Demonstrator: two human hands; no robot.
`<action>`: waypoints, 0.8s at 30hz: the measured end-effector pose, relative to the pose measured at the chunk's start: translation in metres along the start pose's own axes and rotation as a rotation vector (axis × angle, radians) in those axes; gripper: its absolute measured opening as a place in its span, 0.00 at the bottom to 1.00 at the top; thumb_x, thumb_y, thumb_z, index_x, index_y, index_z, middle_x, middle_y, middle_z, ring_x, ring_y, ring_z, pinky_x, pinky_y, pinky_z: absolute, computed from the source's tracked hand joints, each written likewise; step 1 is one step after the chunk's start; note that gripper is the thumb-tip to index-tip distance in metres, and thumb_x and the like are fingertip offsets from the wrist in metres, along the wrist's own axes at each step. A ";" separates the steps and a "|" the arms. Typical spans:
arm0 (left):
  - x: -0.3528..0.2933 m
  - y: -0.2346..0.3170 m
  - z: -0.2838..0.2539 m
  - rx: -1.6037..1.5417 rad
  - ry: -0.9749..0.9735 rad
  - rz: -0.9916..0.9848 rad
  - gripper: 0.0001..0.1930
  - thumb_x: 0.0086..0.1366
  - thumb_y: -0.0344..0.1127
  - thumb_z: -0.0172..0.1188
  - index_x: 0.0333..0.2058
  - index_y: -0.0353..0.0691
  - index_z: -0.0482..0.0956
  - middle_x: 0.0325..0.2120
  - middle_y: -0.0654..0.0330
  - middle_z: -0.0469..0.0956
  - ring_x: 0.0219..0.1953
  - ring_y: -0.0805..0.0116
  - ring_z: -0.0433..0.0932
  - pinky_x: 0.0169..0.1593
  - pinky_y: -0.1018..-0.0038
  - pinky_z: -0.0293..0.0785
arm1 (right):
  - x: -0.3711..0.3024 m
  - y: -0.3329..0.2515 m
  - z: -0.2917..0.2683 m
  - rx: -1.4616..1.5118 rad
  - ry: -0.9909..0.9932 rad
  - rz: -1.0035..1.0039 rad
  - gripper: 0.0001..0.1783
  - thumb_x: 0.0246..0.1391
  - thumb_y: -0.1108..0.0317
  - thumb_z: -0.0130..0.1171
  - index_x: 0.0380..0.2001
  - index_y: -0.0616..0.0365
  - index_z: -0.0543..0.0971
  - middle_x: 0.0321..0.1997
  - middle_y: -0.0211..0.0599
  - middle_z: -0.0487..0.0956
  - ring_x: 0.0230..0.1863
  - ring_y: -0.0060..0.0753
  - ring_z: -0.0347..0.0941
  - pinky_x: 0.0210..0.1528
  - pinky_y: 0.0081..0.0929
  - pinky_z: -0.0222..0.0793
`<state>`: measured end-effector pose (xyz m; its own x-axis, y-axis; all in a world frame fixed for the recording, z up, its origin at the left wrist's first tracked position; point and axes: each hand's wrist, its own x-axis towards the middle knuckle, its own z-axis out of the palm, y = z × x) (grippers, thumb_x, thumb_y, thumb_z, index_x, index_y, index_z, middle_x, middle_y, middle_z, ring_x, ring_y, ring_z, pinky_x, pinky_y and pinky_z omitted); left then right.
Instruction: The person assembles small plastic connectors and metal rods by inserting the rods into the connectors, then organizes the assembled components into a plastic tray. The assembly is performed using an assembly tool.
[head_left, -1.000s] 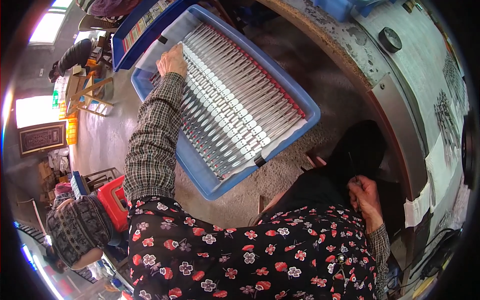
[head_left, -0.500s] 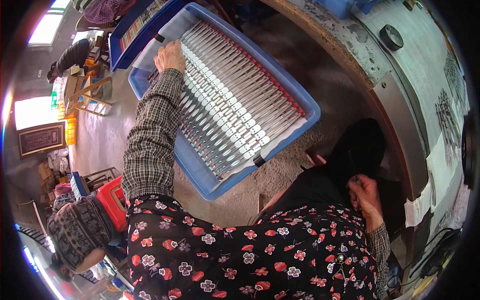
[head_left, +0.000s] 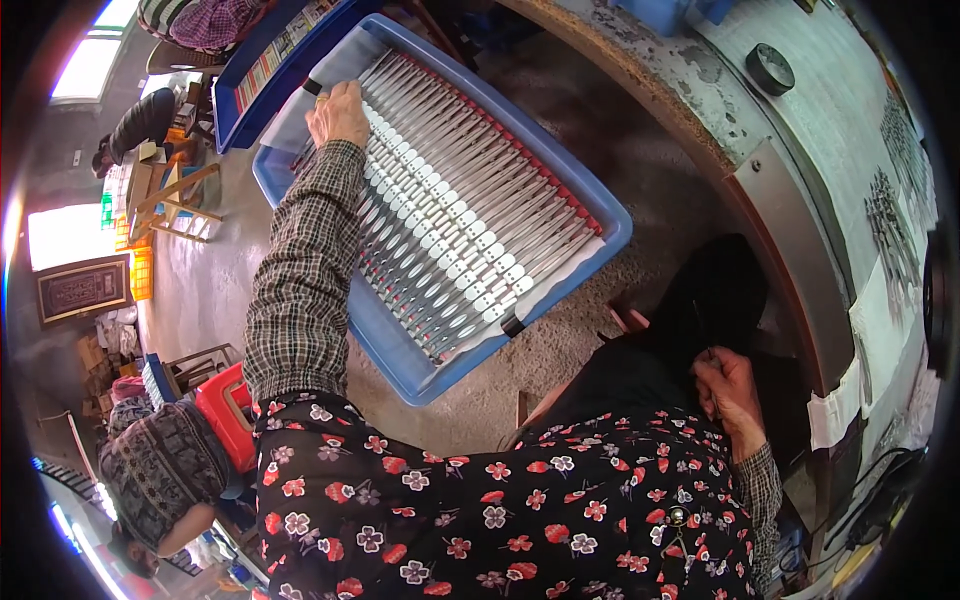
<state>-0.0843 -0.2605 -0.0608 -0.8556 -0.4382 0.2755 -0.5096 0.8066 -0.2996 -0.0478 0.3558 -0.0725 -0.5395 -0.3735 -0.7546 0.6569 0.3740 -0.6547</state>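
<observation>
A blue plastic tray (head_left: 405, 375) lies slantwise in front of me. It holds several layered rows of slender silver-grey sticks (head_left: 490, 160) with white rounded tabs, and red shows along the far right edge. My left hand (head_left: 338, 115) reaches to the tray's far left end. Its fingers are curled down at the end of the rows, and the fingertips are hidden. Low on the right, by my dark-clothed leg, my right hand (head_left: 728, 392) is closed in a pinch. A thin dark stick, hard to make out, rises from it.
A worn worktable (head_left: 700, 75) curves along the right, with a round black object (head_left: 770, 69) and bundles of thin metal pieces (head_left: 890, 220) on it. Beyond the tray stands another blue tray (head_left: 228, 115). A red plastic stool (head_left: 226, 415) and a seated person (head_left: 165, 455) are at left.
The tray and worktable sit slightly further left in the picture. Both hands keep nearly the same pose and place.
</observation>
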 end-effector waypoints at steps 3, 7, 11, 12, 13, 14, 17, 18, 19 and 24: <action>0.008 0.003 0.003 -0.081 0.047 0.039 0.18 0.61 0.29 0.53 0.50 0.49 0.77 0.50 0.61 0.78 0.54 0.53 0.75 0.52 0.55 0.72 | -0.001 -0.001 0.002 -0.002 -0.001 0.001 0.04 0.57 0.72 0.59 0.31 0.61 0.76 0.15 0.25 0.68 0.11 0.14 0.60 0.12 0.16 0.53; 0.018 0.014 0.001 -0.070 0.043 0.067 0.14 0.60 0.28 0.53 0.45 0.46 0.78 0.46 0.59 0.79 0.51 0.51 0.76 0.51 0.56 0.74 | -0.002 0.000 0.000 0.013 -0.004 -0.001 0.05 0.57 0.72 0.59 0.30 0.61 0.76 0.15 0.25 0.68 0.11 0.15 0.60 0.11 0.16 0.53; 0.023 0.017 0.005 -0.150 0.027 -0.004 0.15 0.60 0.28 0.53 0.45 0.48 0.80 0.46 0.59 0.78 0.51 0.52 0.76 0.52 0.55 0.73 | -0.003 0.001 -0.002 0.012 -0.018 -0.010 0.05 0.58 0.71 0.59 0.30 0.61 0.75 0.15 0.26 0.68 0.10 0.15 0.60 0.11 0.16 0.52; 0.023 0.017 0.007 -0.147 0.036 -0.015 0.16 0.61 0.29 0.53 0.47 0.50 0.80 0.46 0.60 0.78 0.51 0.52 0.75 0.52 0.54 0.72 | -0.004 0.000 -0.002 0.013 -0.019 -0.004 0.05 0.58 0.71 0.59 0.30 0.61 0.75 0.15 0.25 0.68 0.10 0.15 0.60 0.11 0.16 0.52; 0.024 0.017 0.008 -0.144 0.045 -0.027 0.17 0.61 0.29 0.52 0.48 0.51 0.80 0.47 0.60 0.78 0.52 0.52 0.75 0.52 0.53 0.71 | -0.004 0.000 -0.002 0.014 -0.019 0.001 0.05 0.58 0.71 0.59 0.31 0.61 0.75 0.14 0.25 0.68 0.10 0.15 0.60 0.11 0.16 0.52; 0.026 0.017 0.009 -0.144 0.043 -0.025 0.17 0.61 0.29 0.52 0.48 0.51 0.80 0.47 0.60 0.78 0.52 0.52 0.75 0.52 0.53 0.71 | -0.004 -0.001 -0.002 0.014 -0.018 0.003 0.05 0.58 0.71 0.59 0.31 0.61 0.75 0.14 0.25 0.68 0.10 0.15 0.60 0.11 0.16 0.52; 0.031 0.012 0.012 -0.152 0.005 -0.022 0.18 0.62 0.31 0.53 0.50 0.54 0.80 0.48 0.62 0.77 0.53 0.53 0.74 0.53 0.50 0.68 | -0.002 0.000 -0.002 0.030 -0.005 0.013 0.05 0.57 0.70 0.59 0.31 0.61 0.75 0.15 0.25 0.68 0.10 0.15 0.60 0.11 0.16 0.52; 0.030 0.010 0.013 -0.150 0.006 -0.021 0.18 0.62 0.31 0.53 0.50 0.54 0.80 0.48 0.62 0.77 0.53 0.53 0.74 0.53 0.50 0.68 | -0.001 0.001 -0.002 0.028 -0.008 0.012 0.05 0.57 0.70 0.59 0.31 0.61 0.75 0.15 0.25 0.68 0.10 0.15 0.60 0.11 0.16 0.52; 0.029 0.010 0.013 -0.148 -0.022 -0.025 0.18 0.62 0.31 0.53 0.51 0.54 0.80 0.48 0.62 0.77 0.54 0.53 0.74 0.54 0.50 0.68 | -0.002 0.001 -0.002 0.026 -0.009 0.011 0.05 0.57 0.70 0.59 0.30 0.61 0.76 0.15 0.25 0.68 0.10 0.15 0.60 0.11 0.16 0.52; 0.030 0.015 0.014 -0.110 -0.033 -0.034 0.20 0.63 0.32 0.53 0.53 0.53 0.78 0.50 0.60 0.76 0.56 0.54 0.73 0.56 0.50 0.68 | -0.001 0.004 -0.002 0.026 -0.003 0.011 0.05 0.57 0.71 0.59 0.29 0.61 0.76 0.14 0.25 0.68 0.10 0.15 0.60 0.11 0.16 0.53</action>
<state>-0.1188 -0.2673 -0.0696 -0.8416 -0.4770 0.2533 -0.5266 0.8289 -0.1886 -0.0461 0.3593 -0.0744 -0.5305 -0.3721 -0.7616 0.6763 0.3559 -0.6449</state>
